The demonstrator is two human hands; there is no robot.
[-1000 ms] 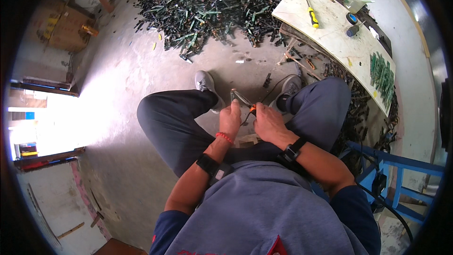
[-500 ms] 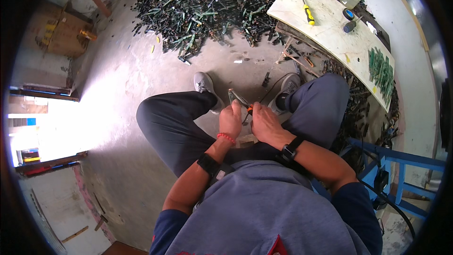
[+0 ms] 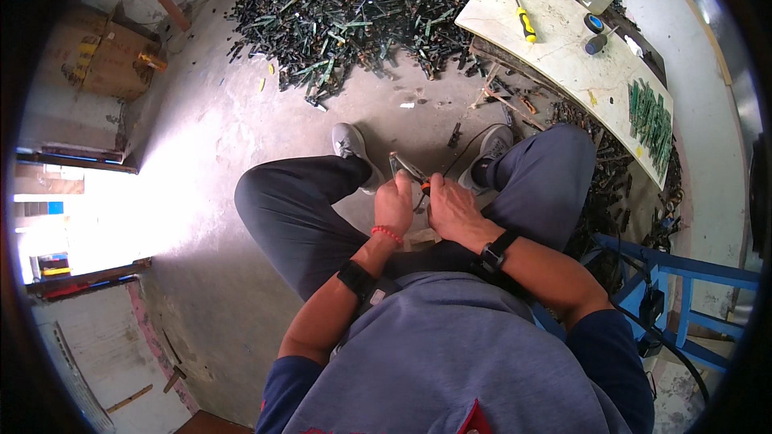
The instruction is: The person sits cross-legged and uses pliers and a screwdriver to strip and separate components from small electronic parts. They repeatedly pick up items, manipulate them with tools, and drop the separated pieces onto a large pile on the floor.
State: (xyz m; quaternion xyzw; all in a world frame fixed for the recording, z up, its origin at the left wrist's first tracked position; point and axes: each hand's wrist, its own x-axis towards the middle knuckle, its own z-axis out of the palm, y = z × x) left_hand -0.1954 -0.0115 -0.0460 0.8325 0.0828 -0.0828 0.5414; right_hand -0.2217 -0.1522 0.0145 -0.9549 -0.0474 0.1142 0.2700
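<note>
Both my hands meet in front of me between my knees. My left hand (image 3: 394, 207), with a red bead bracelet at the wrist, is closed in a pinch on a thin narrow circuit board strip (image 3: 392, 162) that sticks up past the fingers. Wrapped round a tool with an orange and black handle is my right hand (image 3: 455, 210). This looks like a corded soldering iron (image 3: 425, 187); its slim metal shaft slants up and left, and its end meets or nearly meets the strip's top. My fingers hide most of both things.
A large heap of dark and green strips (image 3: 346, 24) covers the far floor. On the white tabletop (image 3: 555, 48) at right lie a yellow screwdriver (image 3: 526, 26), a blue tape roll (image 3: 593, 24), a dark-handled tool (image 3: 596, 45) and green boards (image 3: 650, 124). A blue stool (image 3: 683, 273) stands right.
</note>
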